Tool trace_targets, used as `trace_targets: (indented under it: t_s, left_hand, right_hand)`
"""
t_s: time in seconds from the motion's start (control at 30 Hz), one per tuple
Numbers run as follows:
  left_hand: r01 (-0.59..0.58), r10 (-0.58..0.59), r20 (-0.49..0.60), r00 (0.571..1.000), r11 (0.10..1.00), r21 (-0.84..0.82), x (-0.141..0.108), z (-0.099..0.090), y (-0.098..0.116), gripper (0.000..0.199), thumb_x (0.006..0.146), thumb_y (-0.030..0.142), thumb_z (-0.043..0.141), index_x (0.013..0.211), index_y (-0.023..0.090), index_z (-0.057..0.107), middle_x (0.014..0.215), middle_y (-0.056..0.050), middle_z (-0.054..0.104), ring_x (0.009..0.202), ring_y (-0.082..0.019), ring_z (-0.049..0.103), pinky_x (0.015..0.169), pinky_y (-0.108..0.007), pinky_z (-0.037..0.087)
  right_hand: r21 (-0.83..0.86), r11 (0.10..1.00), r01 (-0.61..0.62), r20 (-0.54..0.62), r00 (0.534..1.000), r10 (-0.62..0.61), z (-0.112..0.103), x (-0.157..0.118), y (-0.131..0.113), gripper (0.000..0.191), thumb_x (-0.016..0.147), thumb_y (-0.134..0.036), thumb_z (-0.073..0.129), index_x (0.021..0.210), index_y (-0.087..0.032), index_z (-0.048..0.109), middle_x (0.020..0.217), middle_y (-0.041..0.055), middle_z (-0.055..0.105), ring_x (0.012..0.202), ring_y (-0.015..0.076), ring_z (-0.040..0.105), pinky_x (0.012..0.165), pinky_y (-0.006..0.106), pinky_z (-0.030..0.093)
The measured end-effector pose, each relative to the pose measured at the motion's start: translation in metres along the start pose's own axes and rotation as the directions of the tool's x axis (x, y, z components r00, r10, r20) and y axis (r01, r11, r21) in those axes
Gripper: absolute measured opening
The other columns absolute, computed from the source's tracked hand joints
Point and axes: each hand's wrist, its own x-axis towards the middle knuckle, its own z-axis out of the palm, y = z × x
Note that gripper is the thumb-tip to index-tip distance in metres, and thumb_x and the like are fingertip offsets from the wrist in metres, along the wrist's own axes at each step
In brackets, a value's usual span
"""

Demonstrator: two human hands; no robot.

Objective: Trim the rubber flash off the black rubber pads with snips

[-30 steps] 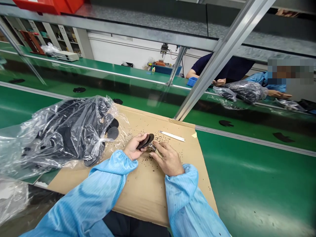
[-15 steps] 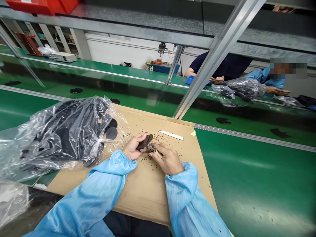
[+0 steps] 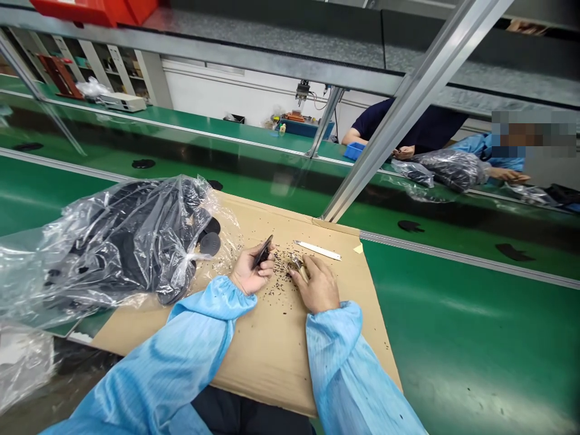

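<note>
My left hand grips a flat black rounded piece, tilted nearly edge-on towards me. To its right, my right hand is closed around a small pair of nippers with metal jaws and pale handles. A gap separates the jaws from the black piece. Beneath both hands lies a sheet of brown cardboard, strewn with tiny black scraps. Beyond my right hand rests a slim white-handled tool. Left of my hands, a clear plastic bag bulges with many similar black pieces, and loose round ones sit by its mouth.
A slanting metal post rises behind the cardboard. Beyond it runs a green conveyor belt carrying several black pieces, such as one at the right. Two people work across the line. Above hangs a shelf with a red bin.
My hands have drawn apart, taking the nippers away from the black piece. The piece has been turned more upright in my left hand. The whole view has shifted slightly.
</note>
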Motion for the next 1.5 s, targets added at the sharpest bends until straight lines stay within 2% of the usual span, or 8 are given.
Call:
trace_targets:
  t_s: [0.17,0.33,0.47,0.63,0.83,1.1,1.3,1.5]
  left_hand:
    - [-0.237,0.257,-0.075,0.963,0.949,0.207,0.005,0.004,-0.011,0.016,0.074,0.008,0.062,0.090,0.011,0.062,0.080,-0.006,0.064,0.067,-0.011,0.060,0.057,-0.020,0.048]
    - [-0.307,0.331,0.028,0.943,0.836,0.456,0.006,-0.001,-0.022,0.037,0.060,0.011,0.079,0.093,0.011,0.064,0.091,-0.006,0.068,0.084,-0.015,0.062,0.080,-0.027,0.049]
    - [-0.345,0.344,0.118,0.931,0.730,0.590,0.006,-0.005,-0.027,0.042,0.057,0.015,0.082,0.095,0.012,0.066,0.090,-0.005,0.069,0.083,-0.015,0.062,0.082,-0.029,0.048]
    - [-0.382,0.404,0.163,0.900,0.554,0.740,0.010,-0.010,-0.029,0.033,0.065,0.019,0.075,0.097,0.015,0.069,0.092,-0.006,0.069,0.085,-0.018,0.062,0.083,-0.032,0.048]
    - [-0.482,0.420,0.417,0.806,0.058,0.874,0.010,-0.015,-0.030,0.025,0.071,0.015,0.065,0.095,0.019,0.072,0.100,-0.008,0.067,0.097,-0.024,0.060,0.093,-0.037,0.043]
    - [-0.571,0.790,0.286,0.543,0.097,0.815,0.010,-0.013,-0.025,0.041,0.072,0.019,0.068,0.111,0.019,0.058,0.113,-0.011,0.052,0.101,-0.022,0.052,0.088,-0.033,0.043]
    - [-0.542,0.786,0.200,0.585,0.196,0.817,0.015,-0.018,-0.025,0.034,0.070,0.019,0.069,0.103,0.019,0.061,0.102,-0.008,0.052,0.091,-0.020,0.051,0.075,-0.029,0.043]
    - [-0.548,0.772,0.195,0.605,0.227,0.805,0.021,-0.021,-0.025,0.030,0.069,0.016,0.070,0.098,0.019,0.062,0.099,-0.008,0.057,0.079,-0.016,0.054,0.070,-0.027,0.043]
  right_hand:
    - [0.425,0.904,-0.036,-0.124,0.988,0.097,-0.007,-0.001,-0.010,0.037,0.085,-0.046,0.057,0.104,-0.016,0.068,0.104,0.0123,0.067,0.099,0.0261,0.061,0.091,0.045,0.048]
    - [0.840,0.466,-0.278,0.191,0.955,0.225,-0.009,0.001,-0.014,0.052,0.079,-0.051,0.064,0.118,-0.016,0.059,0.084,0.0056,0.067,0.062,0.0153,0.061,0.057,0.030,0.053]
    - [0.854,0.348,-0.386,0.305,0.915,0.266,-0.006,0.003,-0.012,0.059,0.068,-0.045,0.075,0.117,-0.017,0.057,0.080,0.0027,0.065,0.052,0.0108,0.055,0.046,0.024,0.046]
    - [0.787,0.574,-0.228,0.180,0.974,0.141,-0.008,0.003,-0.009,0.040,0.075,-0.043,0.068,0.104,-0.015,0.065,0.085,0.0067,0.067,0.065,0.0158,0.059,0.061,0.032,0.052]
    - [0.465,0.873,0.148,-0.043,0.988,-0.145,-0.015,-0.002,-0.010,0.027,0.086,-0.032,0.057,0.109,-0.020,0.066,0.095,0.0075,0.066,0.080,0.0193,0.062,0.077,0.036,0.052]
    - [0.230,0.944,0.238,-0.061,0.971,-0.230,-0.035,0.083,-0.018,0.023,0.087,-0.032,0.053,0.094,-0.019,0.070,0.086,0.0074,0.068,0.078,0.0209,0.062,0.072,0.035,0.051]
    - [0.059,0.987,0.146,-0.226,0.965,-0.130,-0.045,0.167,-0.032,0.039,0.080,-0.028,0.056,0.116,-0.013,0.062,0.117,0.0164,0.058,0.061,0.0144,0.057,0.076,0.039,0.050]
    - [0.206,0.968,0.145,-0.074,0.988,-0.133,-0.013,0.094,-0.042,0.032,0.084,-0.030,0.052,0.110,-0.014,0.063,0.108,0.0129,0.061,0.065,0.0153,0.061,0.075,0.037,0.053]
